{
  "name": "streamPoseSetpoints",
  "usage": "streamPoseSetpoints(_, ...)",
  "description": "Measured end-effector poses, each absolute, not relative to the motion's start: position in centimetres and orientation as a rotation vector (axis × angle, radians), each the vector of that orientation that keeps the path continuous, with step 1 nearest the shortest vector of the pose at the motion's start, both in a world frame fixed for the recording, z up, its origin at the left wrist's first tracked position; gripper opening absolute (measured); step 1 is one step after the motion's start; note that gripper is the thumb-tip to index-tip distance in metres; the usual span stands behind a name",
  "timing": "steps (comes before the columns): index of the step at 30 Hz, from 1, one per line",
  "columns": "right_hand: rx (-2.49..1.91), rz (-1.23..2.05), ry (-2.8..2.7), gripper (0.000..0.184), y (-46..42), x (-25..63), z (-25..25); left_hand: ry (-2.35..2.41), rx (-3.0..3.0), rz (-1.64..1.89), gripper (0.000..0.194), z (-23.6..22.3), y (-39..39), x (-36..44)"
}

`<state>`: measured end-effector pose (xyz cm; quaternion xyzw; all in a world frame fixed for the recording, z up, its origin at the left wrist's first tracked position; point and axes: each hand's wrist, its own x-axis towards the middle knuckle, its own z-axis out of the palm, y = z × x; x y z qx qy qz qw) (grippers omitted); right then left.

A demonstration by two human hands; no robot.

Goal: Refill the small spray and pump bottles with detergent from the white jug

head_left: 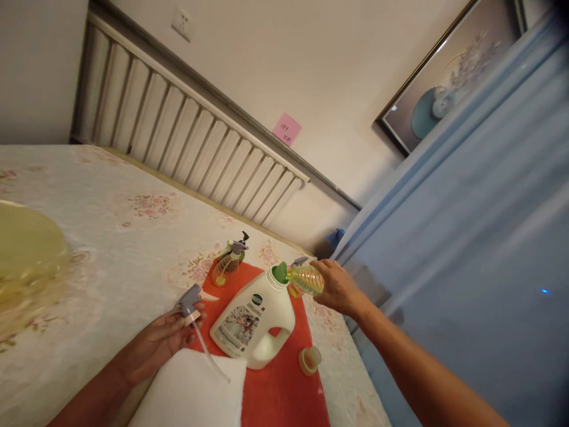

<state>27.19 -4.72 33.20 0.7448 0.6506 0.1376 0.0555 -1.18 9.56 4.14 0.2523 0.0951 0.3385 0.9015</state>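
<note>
My left hand (162, 337) is closed around a grey trigger spray head (190, 301), whose thin clear dip tube slants down over a white cloth (191, 391). With my right hand (340, 289) I grip a clear ridged bottle (306, 280), tilted almost level. Its mouth meets the green spout (280, 272) of a white detergent jug (255, 317); whether liquid is flowing I cannot tell. The jug stands on a red mat (284, 397), its handle toward me. A pale cap (310, 360) lies at the mat's right edge.
Spray bottles (226, 267) stand at the mat's far left corner; another grey spray head (300, 261) shows behind my tilted bottle. A large yellowish transparent basin (31, 255) sits at left on the floral tablecloth (151, 204). A radiator (191, 130) and a blue curtain (466, 249) border the table.
</note>
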Motion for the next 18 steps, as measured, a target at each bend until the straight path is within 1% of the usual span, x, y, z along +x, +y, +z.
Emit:
streamPoseSetpoints(4, 2.237, 0.44, 1.958, 0.064, -4.7, 27.0, 33.5, 0.191, 0.529, 0.702, 0.04, 4.3, 9.5, -1.2)
streamPoseSetpoints(8, 2.215, 0.462, 1.957, 0.063, -4.7, 26.8, 33.8, 0.21, 0.533, 0.722, 0.036, 4.2, 9.5, -1.1)
streamPoseSetpoints(14, 2.198, 0.473, 1.904, 0.067, -4.7, 26.5, 34.2, 0.178, 0.536, 0.704, 0.037, 3.9, 9.6, -1.1)
streamPoseSetpoints(18, 2.18, 0.488, 1.89, 0.066, -4.7, 26.5, 34.4, 0.185, 0.526, 0.701, 0.037, 3.9, 9.6, -1.1)
